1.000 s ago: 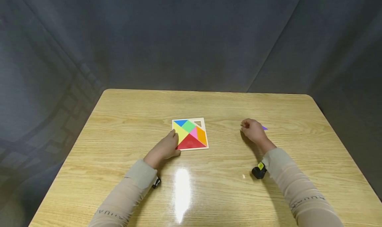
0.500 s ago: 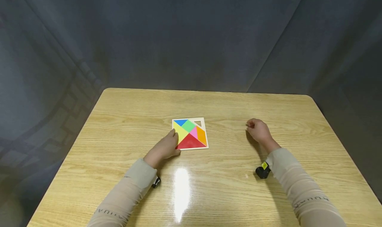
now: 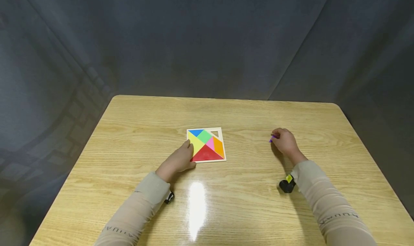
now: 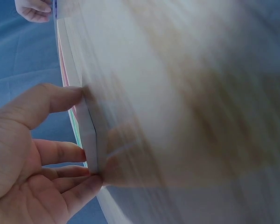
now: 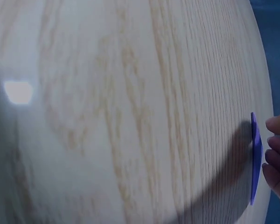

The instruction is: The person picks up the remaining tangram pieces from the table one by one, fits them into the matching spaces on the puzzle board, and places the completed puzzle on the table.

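Note:
A square tangram board [image 3: 220, 132] with a pale frame lies mid-table. It bears blue, green, yellow, pink, orange and red pieces, and a triangular recess shows bare at its far right corner. My left hand [image 3: 177, 160] holds the board's near left part, its thumb and fingertips along the side edges [image 4: 87, 130] in the left wrist view. To the right, my right hand [image 3: 285, 142] hovers over a purple triangle [image 3: 271, 140], partly covering it. Seen from the right wrist, this purple piece [image 5: 256, 163] lies flat on the table, beside loosely bent fingers with a small gap between.
The wooden table [image 3: 239, 195] has rounded far corners and a bright reflection near its front. A dark grey curtain [image 3: 207, 41] hangs behind it and along both sides. Black wrist cameras [image 3: 287, 184] sit below each cuff.
My right hand has shifted rightward over the purple triangle, which showed right of the hand, then was hidden, and now peeks out at its left. The left hand and board stay put.

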`<state>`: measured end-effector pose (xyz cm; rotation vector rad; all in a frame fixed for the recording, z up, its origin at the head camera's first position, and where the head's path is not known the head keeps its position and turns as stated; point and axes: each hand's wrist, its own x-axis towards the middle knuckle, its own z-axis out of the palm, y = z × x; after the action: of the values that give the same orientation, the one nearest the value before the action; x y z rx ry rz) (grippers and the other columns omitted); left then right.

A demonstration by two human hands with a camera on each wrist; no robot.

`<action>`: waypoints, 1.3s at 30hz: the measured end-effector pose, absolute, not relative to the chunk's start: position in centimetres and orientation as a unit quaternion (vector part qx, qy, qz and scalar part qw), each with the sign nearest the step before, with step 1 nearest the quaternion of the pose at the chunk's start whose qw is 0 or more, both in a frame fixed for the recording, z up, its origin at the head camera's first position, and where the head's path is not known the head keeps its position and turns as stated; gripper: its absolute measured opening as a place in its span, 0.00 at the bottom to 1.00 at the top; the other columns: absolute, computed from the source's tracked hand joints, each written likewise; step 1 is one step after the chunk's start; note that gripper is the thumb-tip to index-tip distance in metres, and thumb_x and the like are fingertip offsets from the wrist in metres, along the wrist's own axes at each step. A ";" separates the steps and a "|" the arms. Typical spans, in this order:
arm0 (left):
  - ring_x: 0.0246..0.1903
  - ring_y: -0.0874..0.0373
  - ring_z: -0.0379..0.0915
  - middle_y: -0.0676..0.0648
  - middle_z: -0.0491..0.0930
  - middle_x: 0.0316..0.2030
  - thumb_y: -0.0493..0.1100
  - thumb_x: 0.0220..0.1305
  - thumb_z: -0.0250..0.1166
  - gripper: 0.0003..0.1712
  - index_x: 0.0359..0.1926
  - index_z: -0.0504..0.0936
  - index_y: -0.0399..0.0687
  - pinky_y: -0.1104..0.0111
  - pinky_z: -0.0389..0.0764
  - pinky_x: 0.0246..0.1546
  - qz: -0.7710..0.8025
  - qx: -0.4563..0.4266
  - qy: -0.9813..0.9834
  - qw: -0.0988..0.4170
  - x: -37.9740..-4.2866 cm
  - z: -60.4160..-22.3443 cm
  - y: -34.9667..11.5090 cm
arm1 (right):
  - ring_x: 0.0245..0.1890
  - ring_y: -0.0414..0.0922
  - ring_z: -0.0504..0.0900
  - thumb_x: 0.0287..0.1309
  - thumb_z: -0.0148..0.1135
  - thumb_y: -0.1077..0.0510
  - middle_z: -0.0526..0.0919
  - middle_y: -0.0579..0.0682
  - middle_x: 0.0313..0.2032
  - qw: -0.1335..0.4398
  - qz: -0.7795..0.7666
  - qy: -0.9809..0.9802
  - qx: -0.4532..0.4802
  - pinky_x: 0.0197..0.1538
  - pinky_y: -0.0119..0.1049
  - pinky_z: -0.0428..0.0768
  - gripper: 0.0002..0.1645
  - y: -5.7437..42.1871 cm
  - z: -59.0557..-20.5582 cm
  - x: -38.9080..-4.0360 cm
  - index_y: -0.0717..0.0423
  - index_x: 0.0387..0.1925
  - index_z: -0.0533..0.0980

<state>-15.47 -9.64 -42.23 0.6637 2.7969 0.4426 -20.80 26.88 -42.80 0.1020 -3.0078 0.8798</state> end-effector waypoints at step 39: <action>0.51 0.41 0.61 0.26 0.55 0.56 0.41 0.46 0.61 0.37 0.53 0.61 0.21 0.61 0.65 0.50 0.152 0.231 0.954 0.111 -15.6 -42.4 -9.7 | 0.47 0.67 0.56 0.50 0.58 0.60 0.62 0.72 0.44 -0.076 0.253 -0.964 0.020 0.47 0.55 0.61 0.28 28.4 -43.0 -22.0 0.76 0.47 0.64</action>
<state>-15.58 -9.68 -42.35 0.6792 2.8029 0.4466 -21.98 28.41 -42.99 0.0673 -3.1854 0.8346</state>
